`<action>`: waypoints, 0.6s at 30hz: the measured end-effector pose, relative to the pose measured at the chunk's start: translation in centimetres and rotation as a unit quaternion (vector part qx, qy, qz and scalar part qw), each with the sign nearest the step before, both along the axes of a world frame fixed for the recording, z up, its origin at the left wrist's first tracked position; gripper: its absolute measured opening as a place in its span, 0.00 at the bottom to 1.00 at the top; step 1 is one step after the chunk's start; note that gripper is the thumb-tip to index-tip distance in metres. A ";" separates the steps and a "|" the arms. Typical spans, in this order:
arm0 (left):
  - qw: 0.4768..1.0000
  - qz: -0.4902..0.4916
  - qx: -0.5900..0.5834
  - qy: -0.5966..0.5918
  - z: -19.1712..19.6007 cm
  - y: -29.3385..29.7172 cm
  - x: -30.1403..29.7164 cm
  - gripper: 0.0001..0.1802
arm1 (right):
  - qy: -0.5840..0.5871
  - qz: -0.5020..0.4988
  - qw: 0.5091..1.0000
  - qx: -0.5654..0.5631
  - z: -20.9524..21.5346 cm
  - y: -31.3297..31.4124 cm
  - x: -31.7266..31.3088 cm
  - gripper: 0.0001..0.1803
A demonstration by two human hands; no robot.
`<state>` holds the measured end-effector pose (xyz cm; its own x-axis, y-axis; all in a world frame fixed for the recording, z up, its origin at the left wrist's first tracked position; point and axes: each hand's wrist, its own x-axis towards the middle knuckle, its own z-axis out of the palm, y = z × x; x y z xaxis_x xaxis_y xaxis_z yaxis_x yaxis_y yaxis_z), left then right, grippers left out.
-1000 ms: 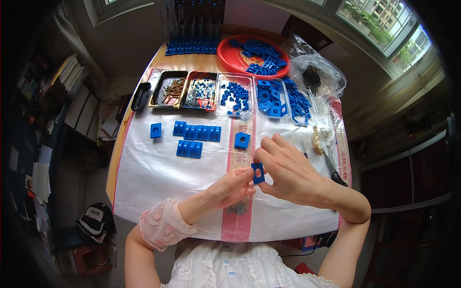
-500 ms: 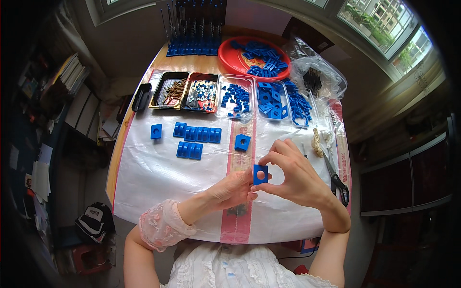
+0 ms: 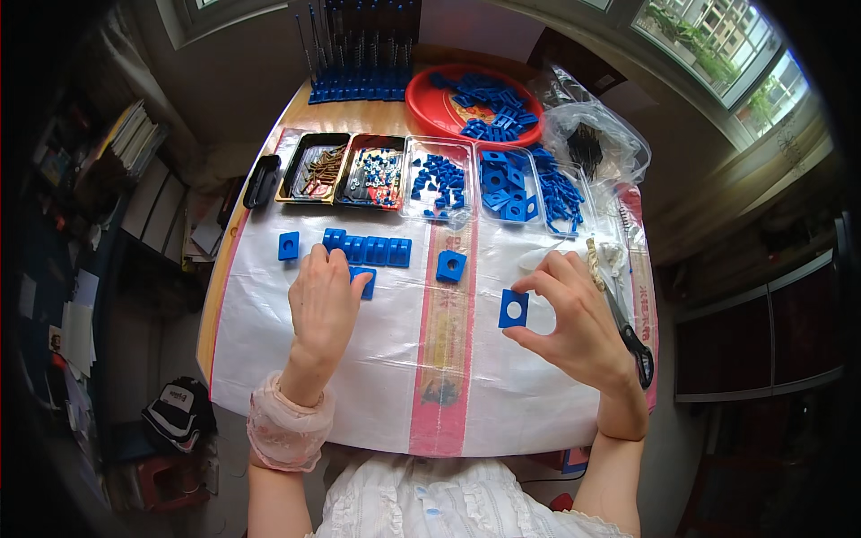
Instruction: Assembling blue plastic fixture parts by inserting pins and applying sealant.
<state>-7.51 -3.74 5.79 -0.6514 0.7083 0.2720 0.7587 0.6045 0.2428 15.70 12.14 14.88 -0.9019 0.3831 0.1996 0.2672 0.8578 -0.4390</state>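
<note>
Blue plate [image 3: 505, 305], square and pierced by a round hole, shown in the grip of the right hand [image 3: 527, 310]: thumb and forefinger are clamped on its edges, well above the near half of the surface [image 3: 296, 117], whose white sheet [image 3: 256, 350] shows through the hole. The left hand [image 3: 321, 296] lies over the rounded blue pieces [image 3: 377, 251], arranged in an upper row and a shorter lower one; its fingertips are partly masked, so whether that grip is apart or closed on a piece cannot be told.

Progress, as judged from the layout: the work appears to be at an early or middle stage. The rows seem to be set out in order, while the held plate is joined to nothing visible. A separate holed blue piece [image 3: 288, 247] lies to the left of the rows and another blue piece [image 3: 446, 273] between the two hands, both apparently awaiting use.

Much stock is left: brown metal pins [image 3: 325, 169], small blue pieces [image 3: 439, 175], holed plates [image 3: 502, 175] and slim blue parts [image 3: 561, 202] lie in trays, with further blue parts [image 3: 502, 125] in the red basin [image 3: 420, 112]. The rods on blue bases [image 3: 359, 94] at the far edge may be more advanced units, though their completeness cannot be judged
</note>
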 end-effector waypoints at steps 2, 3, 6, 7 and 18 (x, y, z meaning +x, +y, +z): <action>1.000 -0.006 -0.028 0.004 -0.6 0.1 0.0 0.16 | -0.002 0.000 1.000 0.002 -0.1 0.0 -0.1 0.20; 0.999 -0.010 -0.040 0.005 -0.9 0.2 0.1 0.17 | -0.004 0.000 1.000 0.003 -0.2 0.0 -0.1 0.19; 0.998 -0.021 -0.056 0.009 -1.4 0.6 0.6 0.18 | -0.009 0.002 1.000 0.005 -0.2 -0.1 -0.1 0.20; 0.998 -0.025 -0.058 0.010 -1.5 0.7 0.8 0.18 | -0.009 0.004 1.000 0.005 -0.3 -0.1 -0.1 0.20; 0.711 -0.264 0.210 -0.617 -1.1 2.5 3.2 0.15 | 0.029 0.002 0.999 0.032 -0.3 -0.4 -0.4 0.21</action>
<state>-4.36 -1.22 4.69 -0.2514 0.9677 -0.0169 -0.0937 -0.0069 0.9956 15.34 11.71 14.57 -0.8897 0.3641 0.2754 0.2395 0.8858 -0.3974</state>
